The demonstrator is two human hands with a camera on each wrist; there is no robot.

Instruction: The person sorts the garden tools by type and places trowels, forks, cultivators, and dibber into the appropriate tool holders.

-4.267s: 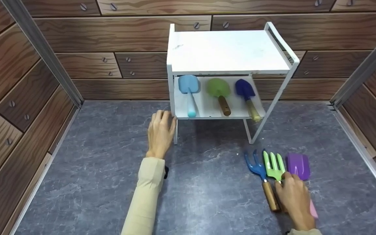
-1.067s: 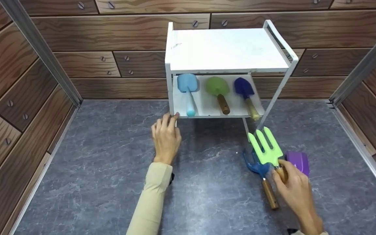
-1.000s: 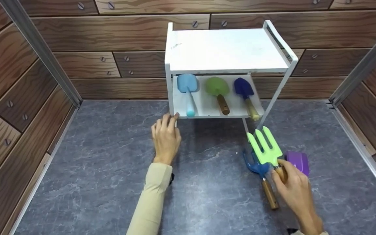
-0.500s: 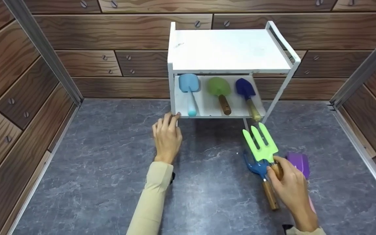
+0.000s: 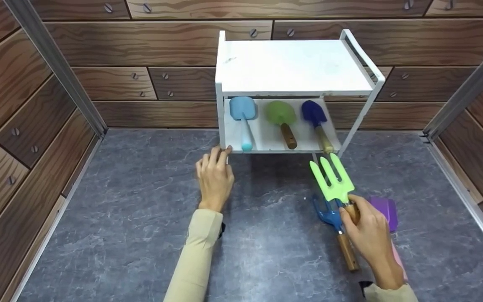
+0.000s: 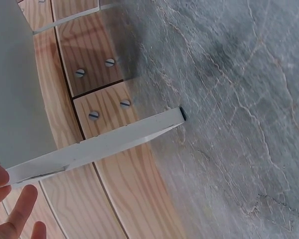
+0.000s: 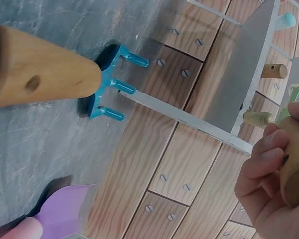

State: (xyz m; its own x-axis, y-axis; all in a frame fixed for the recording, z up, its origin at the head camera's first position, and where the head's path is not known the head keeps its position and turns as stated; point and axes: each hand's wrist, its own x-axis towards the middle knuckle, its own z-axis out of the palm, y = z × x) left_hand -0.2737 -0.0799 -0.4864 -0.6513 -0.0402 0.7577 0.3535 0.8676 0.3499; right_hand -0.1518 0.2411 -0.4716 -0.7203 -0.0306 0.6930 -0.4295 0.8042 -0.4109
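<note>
The right hand (image 5: 369, 239) is holding the green fork (image 5: 333, 179) by its wooden handle, with the fingers curled round the wood just under the green head. The fork is lifted off the grey floor (image 5: 141, 218), and its three prongs are pointing up toward the front right leg of the white shelf (image 5: 292, 63). This little garden tool is probably light, so one hand should be enough. The head looks like stiff, smooth plastic or painted metal, and the flat prongs look as if they would not bend much. The round wooden handle is the best place to hold it, because wood is not slippery and the prongs are pokey. The left hand (image 5: 214, 176) is resting against the front left corner of the shelf with its fingers nearly straight, holding nothing. Lying flat on the floor beside the right hand are a blue fork (image 5: 329, 214) with a wooden handle and a purple shovel (image 5: 386, 212) with a pink handle. On the bottom shelf three tools are lying side by side, well apart from each other: a light blue shovel (image 5: 241, 110), a green trowel (image 5: 280, 113) and a dark blue trowel (image 5: 313, 112). The walls look like brown wooden boards (image 5: 162, 42) with screws.
</note>
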